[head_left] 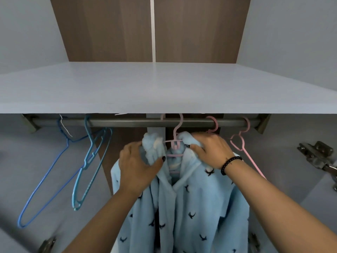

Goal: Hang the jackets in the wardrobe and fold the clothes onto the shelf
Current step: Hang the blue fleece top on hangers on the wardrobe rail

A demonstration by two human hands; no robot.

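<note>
Lower centre: soft, light fleece jacket (191,207) on pink hanger (175,141); left hand (139,167) and right hand (209,152) each gripped bunched collar, the likely best hold.

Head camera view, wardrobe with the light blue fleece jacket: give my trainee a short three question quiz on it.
1. True or false: the pink plastic hanger carrying the light blue fleece jacket with dark bird prints is hooked over the grey metal rail.
2. Which hand wears the black bead bracelet? A left, B right.
3. Fill in: both hands grip the jacket's ____.

Key: 1 true. 2 B, the right hand; the left hand is bare. 3 collar.
</note>
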